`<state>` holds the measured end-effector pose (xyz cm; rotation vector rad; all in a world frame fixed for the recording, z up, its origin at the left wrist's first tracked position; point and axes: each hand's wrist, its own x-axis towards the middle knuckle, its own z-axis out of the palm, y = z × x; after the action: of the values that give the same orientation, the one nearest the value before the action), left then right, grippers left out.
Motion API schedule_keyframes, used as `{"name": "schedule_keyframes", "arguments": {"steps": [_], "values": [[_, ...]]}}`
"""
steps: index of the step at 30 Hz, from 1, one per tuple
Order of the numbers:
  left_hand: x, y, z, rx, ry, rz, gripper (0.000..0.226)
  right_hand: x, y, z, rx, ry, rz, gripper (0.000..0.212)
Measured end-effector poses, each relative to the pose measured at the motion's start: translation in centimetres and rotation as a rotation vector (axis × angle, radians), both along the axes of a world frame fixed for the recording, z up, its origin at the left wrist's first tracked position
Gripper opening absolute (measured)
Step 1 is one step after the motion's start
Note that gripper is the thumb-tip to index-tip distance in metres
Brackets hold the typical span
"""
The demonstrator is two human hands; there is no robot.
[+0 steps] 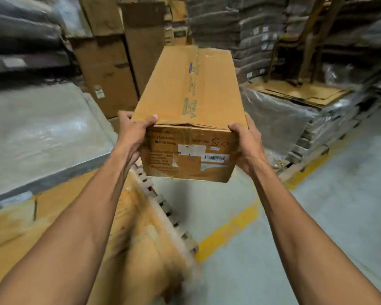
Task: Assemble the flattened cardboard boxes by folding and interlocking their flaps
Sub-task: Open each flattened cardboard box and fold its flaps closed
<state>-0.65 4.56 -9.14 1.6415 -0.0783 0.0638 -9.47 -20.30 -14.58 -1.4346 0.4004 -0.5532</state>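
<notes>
A warehouse aisle is seen, with a grey concrete floor (330, 216) crossed by a yellow painted line (229, 227). An assembled cardboard box (185, 89) is held in the air above that floor, its long axis pointing away from the person and its top flaps lying closed. A barcode label (213, 158) is stuck on the near end face.

The box is gripped at its two near upper corners. The left hand (133, 133) is wrapped round the left corner with the thumb laid on the top panel. The right hand (246, 146) is clamped on the right corner, thumb at the top edge; its fingers are hidden behind the side.

Directly beyond the box, tall upright cartons (110, 69) are stood, partly hidden by it. To the left of the box a plastic-covered stack (42, 119) is seen. Below the box and the left forearm a blurred pile of flattened cardboard (145, 243) is laid. To the right of the box a wrapped pallet stack (295, 122) is placed, topped with loose flat sheets (299, 93). Further dark bundles (240, 29) are stacked behind it.
</notes>
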Motion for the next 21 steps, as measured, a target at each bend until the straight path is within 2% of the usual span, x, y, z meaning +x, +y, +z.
{"name": "schedule_keyframes", "arguments": {"steps": [4,9,11,15,19,21], "values": [[-7.3,12.1,5.3,-0.056,-0.091,0.109,0.053,-5.1,11.4,6.1,-0.042,-0.076,0.094,0.053],[-15.3,25.0,7.4,-0.080,-0.109,0.266,0.053,-9.3,23.6,8.8,-0.051,-0.096,0.244,0.049],[-18.0,29.2,6.8,-0.101,-0.092,0.336,0.054,-10.5,27.6,9.1,-0.065,-0.083,0.306,0.046],[-23.1,35.7,4.3,-0.174,-0.057,0.505,0.051,-12.5,33.7,8.2,-0.083,-0.002,0.434,0.060],[-27.9,39.2,1.3,-0.190,-0.008,0.610,0.051,-15.1,37.6,6.3,-0.101,0.032,0.553,0.043],[-29.9,40.2,-0.1,-0.178,0.032,0.656,0.052,-16.7,38.7,5.1,-0.088,0.051,0.586,0.040]]}}
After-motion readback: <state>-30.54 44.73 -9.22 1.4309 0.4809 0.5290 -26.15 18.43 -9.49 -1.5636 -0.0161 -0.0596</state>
